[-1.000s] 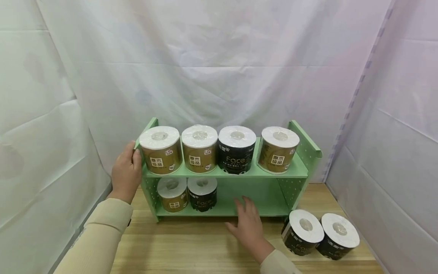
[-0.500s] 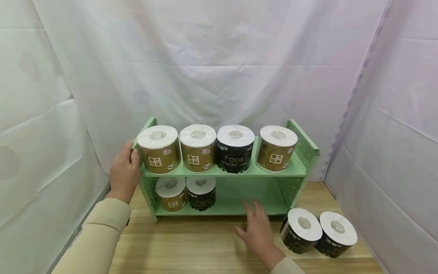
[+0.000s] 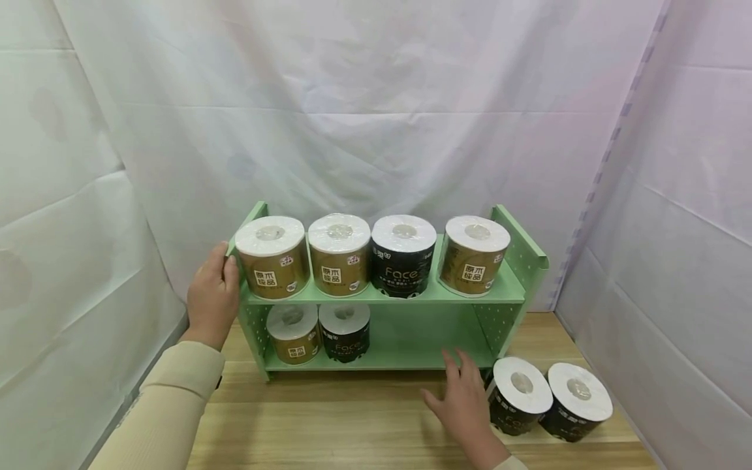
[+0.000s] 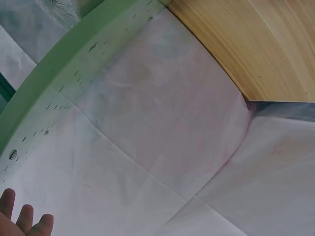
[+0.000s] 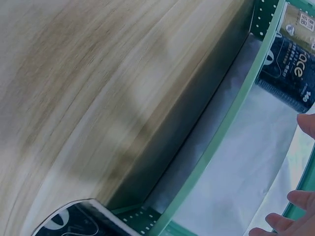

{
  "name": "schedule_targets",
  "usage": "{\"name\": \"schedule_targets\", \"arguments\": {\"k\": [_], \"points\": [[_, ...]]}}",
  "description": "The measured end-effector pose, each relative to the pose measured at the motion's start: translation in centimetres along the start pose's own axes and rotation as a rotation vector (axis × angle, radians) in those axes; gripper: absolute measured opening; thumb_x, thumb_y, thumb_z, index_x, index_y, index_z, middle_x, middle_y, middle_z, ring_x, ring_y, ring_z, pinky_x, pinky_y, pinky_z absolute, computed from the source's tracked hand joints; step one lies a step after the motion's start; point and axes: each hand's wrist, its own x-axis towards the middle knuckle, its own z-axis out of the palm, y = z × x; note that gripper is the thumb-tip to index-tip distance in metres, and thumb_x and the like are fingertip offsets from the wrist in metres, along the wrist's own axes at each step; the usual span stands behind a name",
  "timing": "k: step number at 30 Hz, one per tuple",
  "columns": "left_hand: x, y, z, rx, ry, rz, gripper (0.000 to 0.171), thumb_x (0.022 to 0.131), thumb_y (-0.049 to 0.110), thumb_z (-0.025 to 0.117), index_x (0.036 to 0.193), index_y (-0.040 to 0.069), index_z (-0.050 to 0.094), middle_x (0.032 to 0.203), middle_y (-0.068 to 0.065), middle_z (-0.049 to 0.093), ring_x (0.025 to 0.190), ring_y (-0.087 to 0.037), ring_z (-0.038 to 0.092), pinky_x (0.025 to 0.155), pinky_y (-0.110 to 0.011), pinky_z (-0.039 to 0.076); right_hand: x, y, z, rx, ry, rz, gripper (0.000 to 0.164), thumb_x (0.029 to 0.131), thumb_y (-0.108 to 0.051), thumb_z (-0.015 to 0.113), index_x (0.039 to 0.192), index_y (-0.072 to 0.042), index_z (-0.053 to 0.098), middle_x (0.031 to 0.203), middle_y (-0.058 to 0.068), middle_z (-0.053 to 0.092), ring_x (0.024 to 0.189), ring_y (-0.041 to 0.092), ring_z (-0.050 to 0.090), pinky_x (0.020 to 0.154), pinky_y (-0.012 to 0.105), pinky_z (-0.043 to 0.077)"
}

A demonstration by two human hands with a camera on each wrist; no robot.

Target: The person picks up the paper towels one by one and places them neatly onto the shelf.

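Beside the left end of a green two-tier shelf (image 3: 382, 301), my left hand (image 3: 211, 300) touches the outside of its side panel. Its fingertips (image 4: 44, 223) look extended in the left wrist view. My right hand (image 3: 467, 408) hovers with spread fingers in front of the lower tier's right part, holding nothing. Just right of it stands a black-wrapped toilet roll (image 3: 518, 398), with a second black toilet roll (image 3: 576, 405) beside it on the table. The lower tier carries a gold toilet roll (image 3: 294, 336) and a black toilet roll (image 3: 344, 334) at its left.
Three gold toilet rolls, including the rightmost gold roll (image 3: 474, 258), and one black toilet roll (image 3: 403, 258) stand on the upper tier. The wooden table (image 3: 329, 424) extends in front of the shelf. White cloth (image 3: 376, 130) hangs behind and at both sides.
My right hand has moved rightward along the shelf's front, closer to the black rolls on the table. My left hand stays at the shelf's left side panel, and the rolls have kept their places.
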Motion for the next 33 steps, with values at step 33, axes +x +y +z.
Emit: {"name": "schedule_targets", "arguments": {"k": [33], "points": [[-0.1, 0.2, -0.1, 0.016, 0.001, 0.01, 0.034, 0.102, 0.022, 0.039, 0.129, 0.005, 0.051, 0.098, -0.026, 0.059, 0.08, -0.044, 0.05, 0.072, -0.06, 0.04, -2.2, 4.8, -2.6, 0.048, 0.131, 0.228, 0.086, 0.068, -0.026, 0.086, 0.134, 0.01, 0.043, 0.132, 0.036, 0.036, 0.121, 0.054, 0.035, 0.09, 0.068, 0.037]]}}
